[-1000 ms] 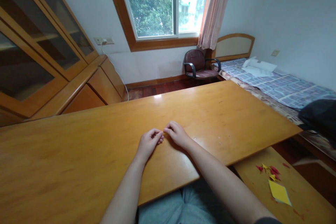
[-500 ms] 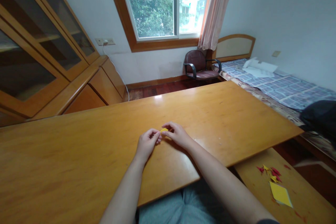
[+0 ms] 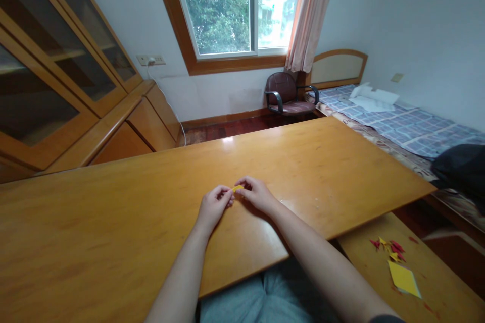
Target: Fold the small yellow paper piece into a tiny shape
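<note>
A small folded piece of yellow paper [image 3: 237, 188] is held between my two hands, just over the wooden table [image 3: 151, 212]. My left hand [image 3: 214, 207] pinches its left end between thumb and fingers. From the other side, my right hand [image 3: 255, 194] grips it with thumb and forefinger. Fingers cover part of the paper, so its full folded shape is hidden.
On a lower wooden surface [image 3: 364, 257] at the right lie several small red and yellow folded papers [image 3: 396, 248] and a stack of yellow square paper [image 3: 403, 279]. Beyond the table are an office chair [image 3: 284, 93], a bed [image 3: 413, 123] and a glass-door cabinet [image 3: 76, 60].
Both hands stay in nearly the same place with the yellow paper between them. Slightly less of the paper shows now.
</note>
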Demonstrator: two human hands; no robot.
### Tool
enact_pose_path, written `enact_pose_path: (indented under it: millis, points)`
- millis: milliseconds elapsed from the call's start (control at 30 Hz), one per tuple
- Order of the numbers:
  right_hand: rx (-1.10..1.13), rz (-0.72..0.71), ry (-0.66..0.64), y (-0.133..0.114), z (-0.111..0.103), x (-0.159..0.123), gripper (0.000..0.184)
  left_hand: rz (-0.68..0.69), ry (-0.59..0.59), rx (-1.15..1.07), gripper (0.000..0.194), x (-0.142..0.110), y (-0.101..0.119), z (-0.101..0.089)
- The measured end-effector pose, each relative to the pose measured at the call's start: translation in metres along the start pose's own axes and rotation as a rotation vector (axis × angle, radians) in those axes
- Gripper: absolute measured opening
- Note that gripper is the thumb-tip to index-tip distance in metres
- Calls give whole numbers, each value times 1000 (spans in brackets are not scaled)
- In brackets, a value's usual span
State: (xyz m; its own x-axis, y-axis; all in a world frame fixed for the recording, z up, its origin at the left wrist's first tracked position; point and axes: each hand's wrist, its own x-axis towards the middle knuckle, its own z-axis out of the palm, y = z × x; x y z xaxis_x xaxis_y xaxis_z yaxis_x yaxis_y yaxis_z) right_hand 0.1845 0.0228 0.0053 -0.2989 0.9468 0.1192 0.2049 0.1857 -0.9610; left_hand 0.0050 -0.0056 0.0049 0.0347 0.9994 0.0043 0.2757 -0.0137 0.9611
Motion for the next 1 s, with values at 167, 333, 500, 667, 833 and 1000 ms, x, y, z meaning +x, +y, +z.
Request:
enact_pose_path:
  millis: [167,333,500,667,833,1000]
  points:
    - [8,-1,-15,-1,0,0,17,49,-11,63,28,2,-7,-1]
    - [47,-17,-21,3,2,0,24,25,-11,35,28,2,-8,-1]
    - [75,-14,-17,5,2,1,26,0,-15,52,29,0,-1,-1]
    - [48,-21,-12,4,2,1,23,12,-3,111,28,-1,2,-2]
    - [50,-33,-3,5,2,1,23,29,0,84,28,-1,1,-2]
    - [51,-33,2,7,2,1,23,-6,2,26,28,0,0,-1]
